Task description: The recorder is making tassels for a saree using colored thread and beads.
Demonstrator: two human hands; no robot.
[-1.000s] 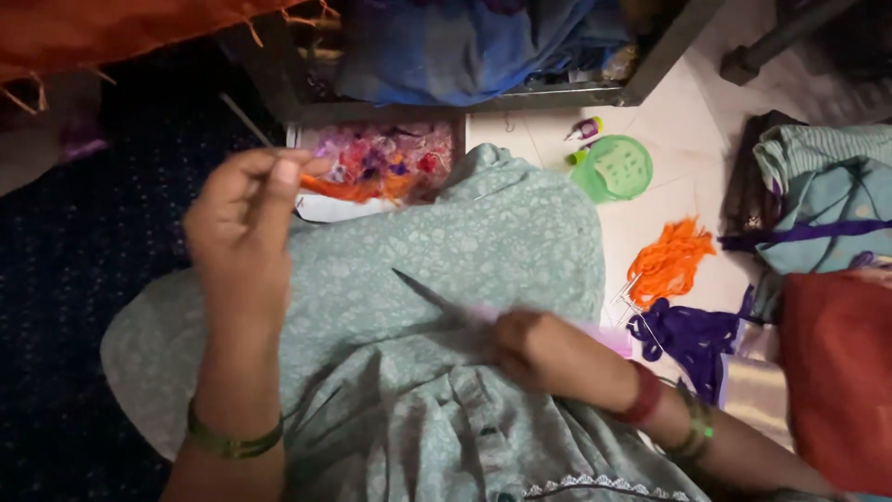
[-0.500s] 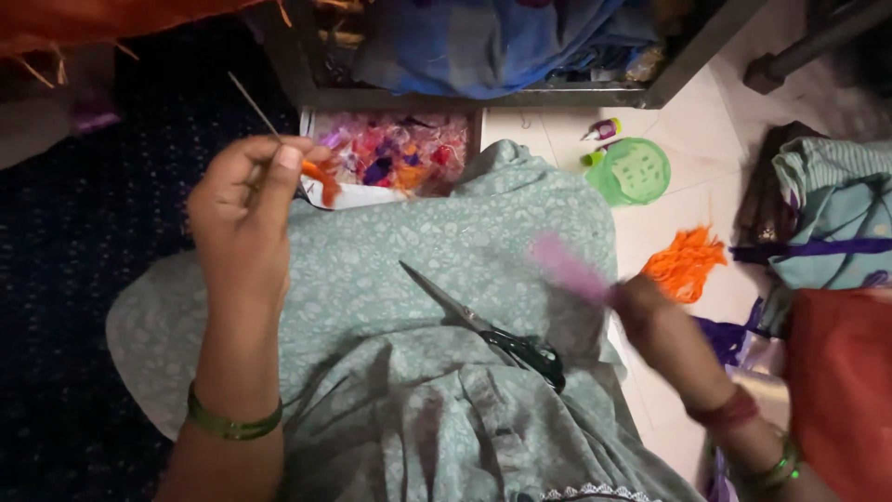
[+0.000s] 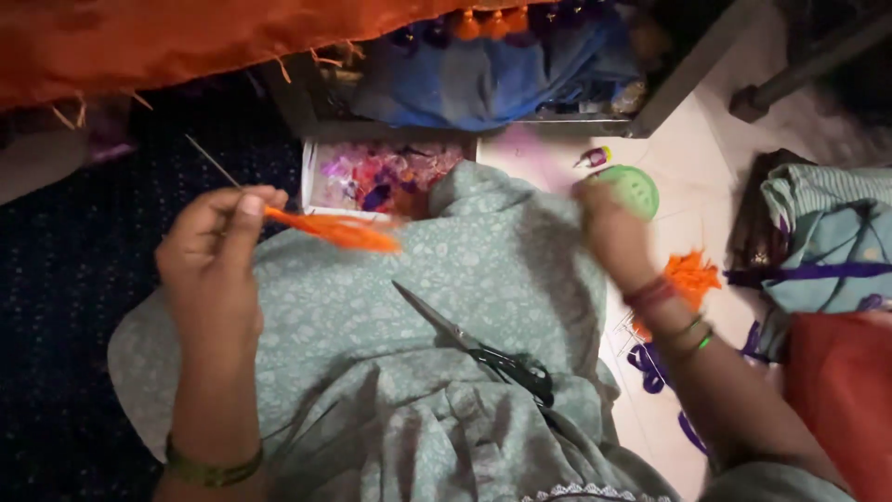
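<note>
Head view: left hand [image 3: 218,246] pinched a needle [image 3: 212,160] and an unfinished orange tassel [image 3: 334,230]; blurred right hand [image 3: 609,223], grip indiscernible, reached toward 1 o'clock; scissors [image 3: 474,346] lay unused on lap.

Left hand [image 3: 216,256] raised, forearm upright, thumb and forefinger pinched together, green bangle on wrist. Right hand [image 3: 609,228] extended forward and outward, blurred, fingers curled; red and green bangles on wrist, forearm angled from lower right.
</note>
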